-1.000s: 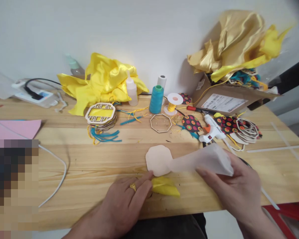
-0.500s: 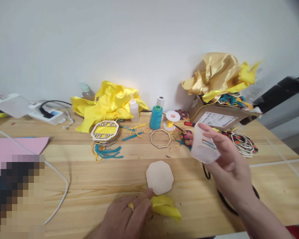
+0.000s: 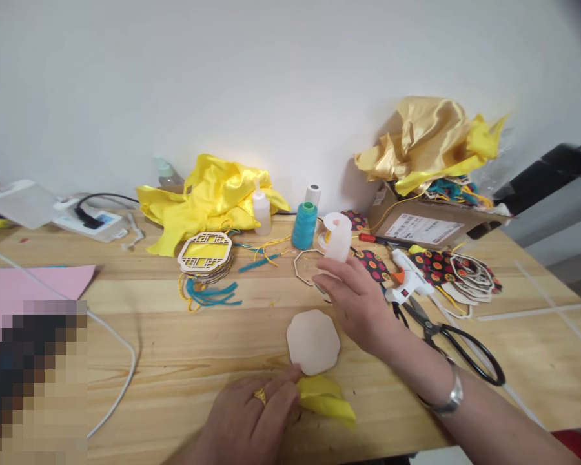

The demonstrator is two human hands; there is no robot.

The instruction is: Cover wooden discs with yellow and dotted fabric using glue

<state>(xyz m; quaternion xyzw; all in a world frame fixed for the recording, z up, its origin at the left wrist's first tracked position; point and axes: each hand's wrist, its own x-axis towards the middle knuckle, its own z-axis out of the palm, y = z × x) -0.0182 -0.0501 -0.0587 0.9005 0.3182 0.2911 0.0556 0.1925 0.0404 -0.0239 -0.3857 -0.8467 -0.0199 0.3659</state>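
My left hand [image 3: 252, 416], with a gold ring, rests at the table's near edge, fingers curled beside a small piece of yellow fabric [image 3: 326, 397] and touching a pale octagonal pad [image 3: 314, 341]. My right hand [image 3: 356, 300] reaches forward over the table, fingers closed round a small translucent white bottle [image 3: 339, 242] held upright near a wooden octagon frame [image 3: 307, 265].
Behind stand a teal thread cone [image 3: 304, 226], a glue bottle [image 3: 261, 213], yellow satin [image 3: 208, 197], stacked wooden lattice frames [image 3: 206, 253], a cardboard box [image 3: 426, 226], a glue gun [image 3: 409, 278] and black scissors [image 3: 452, 339]. Pink paper [image 3: 24, 287] and a white cable [image 3: 119, 352] lie left.
My right hand has carried the white bottle from the right side down and leftward to the table's middle, uncovering the glue gun and scissors. My left hand has stayed put.
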